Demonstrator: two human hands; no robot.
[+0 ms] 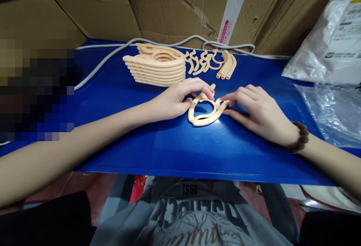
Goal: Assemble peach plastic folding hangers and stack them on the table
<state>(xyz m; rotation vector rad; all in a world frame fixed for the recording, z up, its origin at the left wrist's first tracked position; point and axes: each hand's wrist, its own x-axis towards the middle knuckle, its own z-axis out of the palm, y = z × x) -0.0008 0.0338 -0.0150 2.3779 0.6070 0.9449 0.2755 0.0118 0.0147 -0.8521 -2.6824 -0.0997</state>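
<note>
A beige plastic folding clothes hanger (207, 121) lies on the blue tabletop (175, 148) in front of me, its curved arms folded round into a loop. My left hand (176, 97) grips its upper left part, thumb on the near side and fingers over the top. From the right, my right hand (258, 112) pinches the end of an arm between thumb and fingers. Just behind my left hand stands a neat stack of beige hanger bodies (158, 69). Loose hooks (204, 62) and several curved arm pieces (227, 65) lie to the right of that stack.
A white cable (107, 64) runs along the back of the table against cardboard boxes (175, 9). A clear plastic bag (332, 114) and a white labelled package (329, 47) occupy the right side. The table's front edge (197, 176) is close to my body.
</note>
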